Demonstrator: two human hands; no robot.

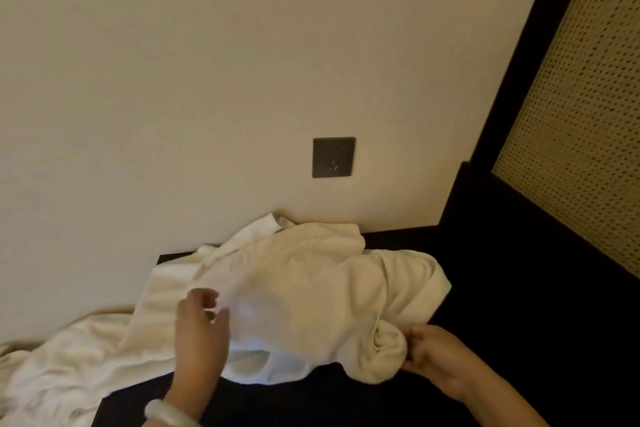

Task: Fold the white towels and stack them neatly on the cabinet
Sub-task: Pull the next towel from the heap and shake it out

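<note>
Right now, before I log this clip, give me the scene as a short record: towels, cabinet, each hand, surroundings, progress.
towels: white towels in one crumpled heap, unfolded; count unclear
surface: dark cabinet top, against the wall
left: left hand over the heap, fingers relaxed, holding nothing; contact unclear
right: right hand pinches a bunched end at the heap's near right
wrist: pale bracelet on the left wrist
surroundings: wall socket above the heap; cane panel at right
progress: nothing folded or stacked yet
</note>
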